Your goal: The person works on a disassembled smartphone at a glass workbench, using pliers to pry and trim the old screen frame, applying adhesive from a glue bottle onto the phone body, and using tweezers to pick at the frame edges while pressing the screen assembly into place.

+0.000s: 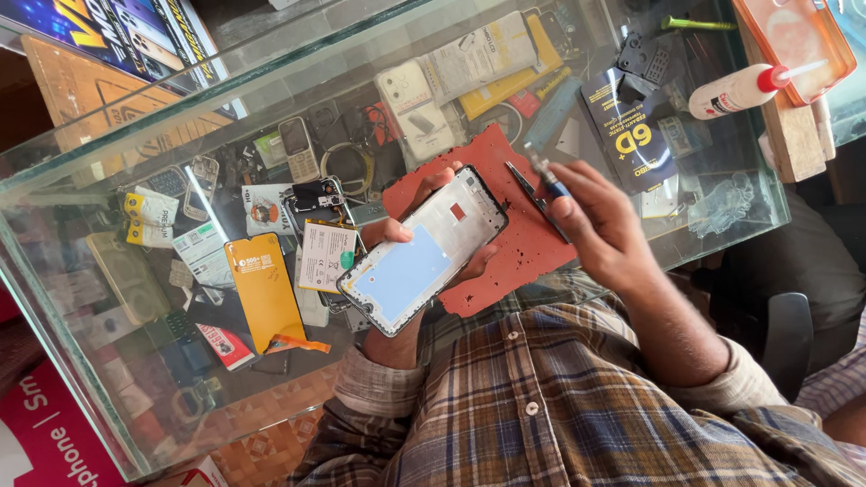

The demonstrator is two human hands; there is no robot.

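My left hand point(406, 236) holds an opened phone frame point(424, 251) from below, its inner side up, showing a pale blue panel and a small red patch. My right hand point(600, 225) grips a thin screwdriver point(546, 179) with a blue collar, its tip up and to the left, apart from the phone. Dark tweezers point(534, 200) lie beside that hand on a red work mat point(510, 225) spread on the glass counter point(135, 135).
A phone battery point(327, 255) and a yellow-orange phone back cover point(264, 290) lie left of the phone. A white glue bottle with a red cap point(741, 88) rests on a wooden block at the upper right. Under the glass are several phones, parts and packages.
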